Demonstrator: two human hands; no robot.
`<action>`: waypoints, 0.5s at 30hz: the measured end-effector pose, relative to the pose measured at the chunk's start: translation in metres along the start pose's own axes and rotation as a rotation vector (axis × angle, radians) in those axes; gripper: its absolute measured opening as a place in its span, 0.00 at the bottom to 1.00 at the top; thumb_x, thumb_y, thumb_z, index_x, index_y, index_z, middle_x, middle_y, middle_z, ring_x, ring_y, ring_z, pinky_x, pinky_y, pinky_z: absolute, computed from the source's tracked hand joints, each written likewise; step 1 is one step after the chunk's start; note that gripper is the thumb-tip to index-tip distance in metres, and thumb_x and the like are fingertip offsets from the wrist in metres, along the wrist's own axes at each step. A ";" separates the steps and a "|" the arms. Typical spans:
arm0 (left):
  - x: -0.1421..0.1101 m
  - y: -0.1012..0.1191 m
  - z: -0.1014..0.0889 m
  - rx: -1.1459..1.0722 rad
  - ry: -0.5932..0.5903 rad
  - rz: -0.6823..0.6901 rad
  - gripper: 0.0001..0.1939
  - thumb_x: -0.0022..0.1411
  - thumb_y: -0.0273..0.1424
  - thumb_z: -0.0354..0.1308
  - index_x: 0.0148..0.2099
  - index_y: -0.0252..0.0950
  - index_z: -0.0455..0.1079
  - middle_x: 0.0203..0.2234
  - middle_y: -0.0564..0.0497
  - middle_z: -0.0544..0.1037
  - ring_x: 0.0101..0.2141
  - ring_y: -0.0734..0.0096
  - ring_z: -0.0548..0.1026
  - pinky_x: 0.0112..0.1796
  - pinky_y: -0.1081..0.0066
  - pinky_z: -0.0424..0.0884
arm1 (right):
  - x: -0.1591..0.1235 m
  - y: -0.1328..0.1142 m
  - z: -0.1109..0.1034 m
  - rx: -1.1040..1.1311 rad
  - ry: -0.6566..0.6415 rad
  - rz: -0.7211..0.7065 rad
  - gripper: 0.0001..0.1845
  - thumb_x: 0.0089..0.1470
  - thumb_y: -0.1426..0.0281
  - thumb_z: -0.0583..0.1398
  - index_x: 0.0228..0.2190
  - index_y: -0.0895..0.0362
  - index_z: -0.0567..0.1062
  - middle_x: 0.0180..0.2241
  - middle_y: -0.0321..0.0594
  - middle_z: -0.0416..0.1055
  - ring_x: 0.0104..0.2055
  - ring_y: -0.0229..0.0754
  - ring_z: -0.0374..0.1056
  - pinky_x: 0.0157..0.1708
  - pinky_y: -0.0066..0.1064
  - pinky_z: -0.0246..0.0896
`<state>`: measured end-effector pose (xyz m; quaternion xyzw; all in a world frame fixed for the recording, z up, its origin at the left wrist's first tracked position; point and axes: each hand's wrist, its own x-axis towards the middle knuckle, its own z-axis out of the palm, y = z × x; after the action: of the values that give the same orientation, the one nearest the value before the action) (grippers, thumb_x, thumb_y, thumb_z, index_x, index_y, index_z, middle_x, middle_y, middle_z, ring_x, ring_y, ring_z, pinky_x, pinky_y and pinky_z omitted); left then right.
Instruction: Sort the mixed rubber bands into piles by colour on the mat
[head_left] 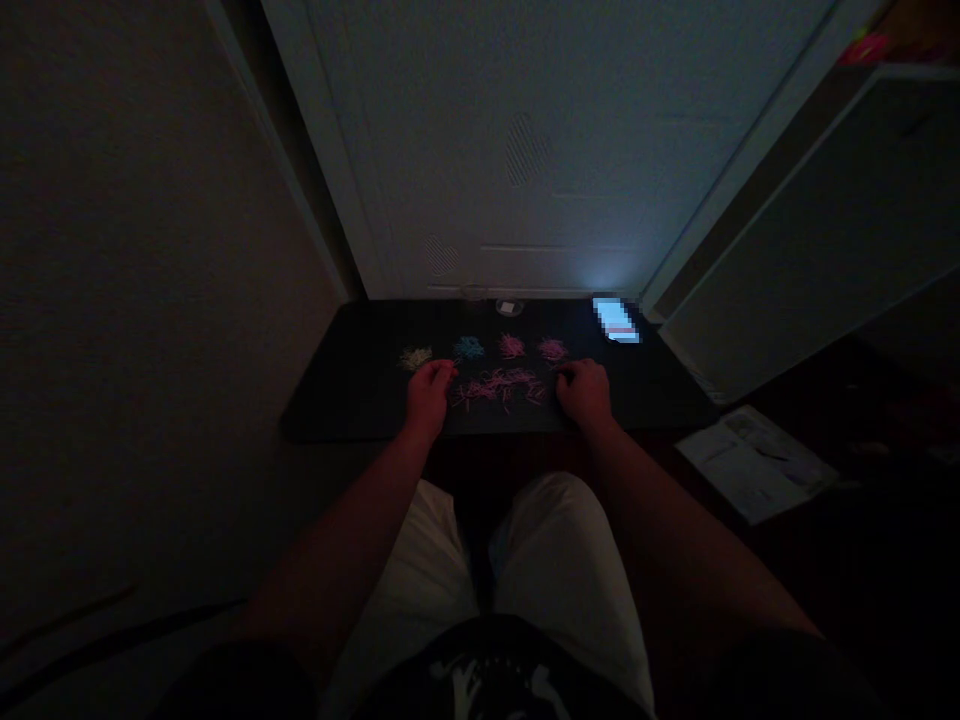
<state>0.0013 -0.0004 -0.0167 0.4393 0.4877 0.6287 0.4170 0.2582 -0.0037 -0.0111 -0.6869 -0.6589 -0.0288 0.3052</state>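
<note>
In dim light, small heaps of thin, short strands lie on a dark low table. A pale yellow heap, a blue heap, a pink heap and a pinkish-purple heap form a back row. Before them spreads a wider pink-purple pile. My left hand is at this pile's left end, fingers pinched, below the yellow and blue heaps. My right hand is closed at its right end, below the pinkish-purple heap. Whatever either hand's fingertips hold is too small and dark to name.
A lit phone is at the table's back right. A small round object sits at the back edge, against a pale panel with heart patterns. To the right, papers lie lower down. My knees are at the front edge.
</note>
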 end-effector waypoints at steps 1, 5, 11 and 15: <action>0.000 0.000 0.000 0.001 0.000 0.001 0.15 0.53 0.40 0.56 0.36 0.33 0.70 0.27 0.50 0.74 0.25 0.78 0.68 0.28 0.76 0.63 | 0.000 0.000 0.000 -0.001 -0.013 0.000 0.11 0.48 0.70 0.54 0.32 0.58 0.76 0.35 0.49 0.68 0.39 0.48 0.61 0.42 0.41 0.55; 0.000 -0.001 0.000 0.017 -0.007 0.004 0.14 0.53 0.40 0.56 0.36 0.34 0.70 0.27 0.51 0.74 0.25 0.78 0.68 0.28 0.76 0.63 | -0.002 0.000 -0.001 0.000 -0.044 0.016 0.11 0.48 0.70 0.54 0.33 0.59 0.74 0.36 0.49 0.67 0.41 0.49 0.60 0.43 0.42 0.54; -0.001 0.001 0.001 0.017 -0.005 -0.004 0.13 0.53 0.40 0.56 0.35 0.34 0.70 0.26 0.51 0.74 0.26 0.77 0.68 0.29 0.76 0.64 | 0.004 -0.002 -0.002 -0.018 -0.030 -0.007 0.12 0.48 0.69 0.56 0.36 0.57 0.73 0.36 0.49 0.67 0.40 0.50 0.60 0.40 0.42 0.55; -0.002 0.002 0.002 0.012 0.002 -0.010 0.14 0.53 0.40 0.56 0.35 0.34 0.70 0.27 0.51 0.74 0.25 0.77 0.68 0.28 0.76 0.64 | 0.017 0.000 0.000 -0.044 -0.074 0.000 0.09 0.49 0.67 0.55 0.30 0.57 0.74 0.33 0.47 0.68 0.37 0.48 0.61 0.38 0.40 0.56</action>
<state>0.0034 -0.0018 -0.0150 0.4386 0.4940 0.6244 0.4169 0.2604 0.0112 -0.0041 -0.6941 -0.6690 -0.0179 0.2654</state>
